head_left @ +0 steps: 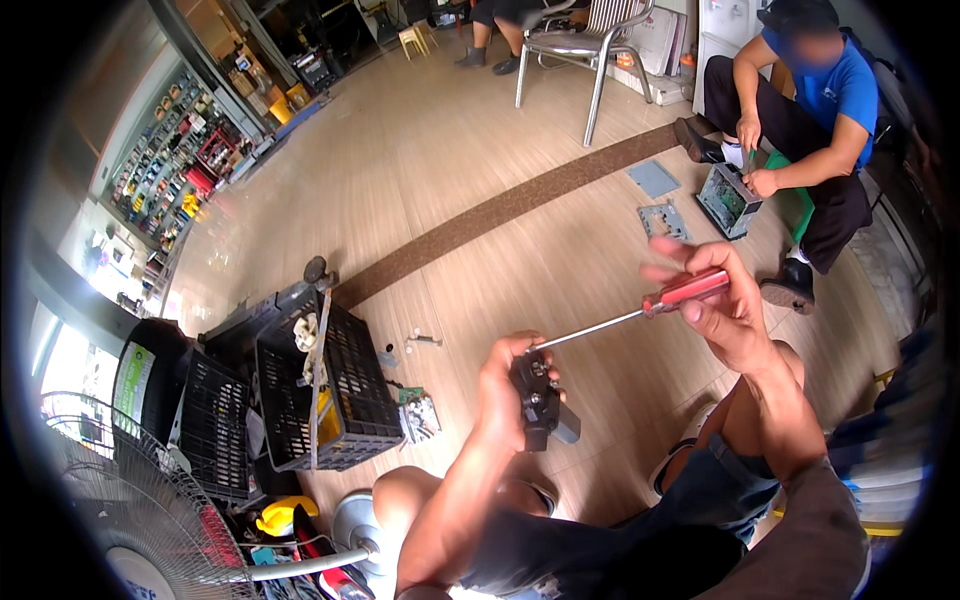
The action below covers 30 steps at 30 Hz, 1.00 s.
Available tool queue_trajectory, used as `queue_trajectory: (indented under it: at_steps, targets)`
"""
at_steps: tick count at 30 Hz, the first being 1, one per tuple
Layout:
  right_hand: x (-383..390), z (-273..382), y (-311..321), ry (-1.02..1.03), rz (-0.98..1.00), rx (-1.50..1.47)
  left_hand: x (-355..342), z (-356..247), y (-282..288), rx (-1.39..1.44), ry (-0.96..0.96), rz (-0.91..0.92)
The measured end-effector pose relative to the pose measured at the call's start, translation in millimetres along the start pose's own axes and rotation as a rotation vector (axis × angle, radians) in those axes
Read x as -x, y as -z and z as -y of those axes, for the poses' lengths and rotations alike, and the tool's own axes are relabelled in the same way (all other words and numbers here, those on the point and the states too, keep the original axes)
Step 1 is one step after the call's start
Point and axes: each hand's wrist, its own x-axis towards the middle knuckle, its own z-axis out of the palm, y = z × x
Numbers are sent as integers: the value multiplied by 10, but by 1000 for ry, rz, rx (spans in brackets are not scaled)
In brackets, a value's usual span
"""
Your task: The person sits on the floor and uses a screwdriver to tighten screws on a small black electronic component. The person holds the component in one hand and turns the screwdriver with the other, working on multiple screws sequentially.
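My left hand (500, 390) is closed around a small black mechanical part (536, 400) with screws on its face; its exact kind I cannot make out. A grey block sticks out at the part's lower right. In my right hand (735, 320) is a screwdriver (690, 291) with a red handle and a long metal shaft. The shaft slants down to the left, and its tip meets the upper edge of the black part near my left thumb. Some right-hand fingers are lifted off the handle and blurred.
Black plastic crates (340, 400) stand at left, beside a standing fan (150, 510). Small parts lie on the floor near them. At upper right a seated person in a blue shirt (855, 90) works on a metal-cased device (729, 200); flat metal plates (654, 178) lie beside it. A metal chair (585, 45) stands farther back.
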Motion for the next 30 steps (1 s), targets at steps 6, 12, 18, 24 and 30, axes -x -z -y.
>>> queue_trajectory:
  at_steps: [6,12,18,24,30]
  targets:
    - [33,-13,59,-20,38,97,32,-46,-7,-49,29,-30]
    - [62,-41,5,42,142,-91,-67,-1,77,-41,34,-2]
    - [147,-99,-26,-38,80,102,-24,-64,34,-41,29,15]
    - [119,-72,-50,47,129,-56,-50,-105,2,-41,-17,12]
    - [152,-61,-70,-133,68,153,-95,-80,114,-44,32,9]
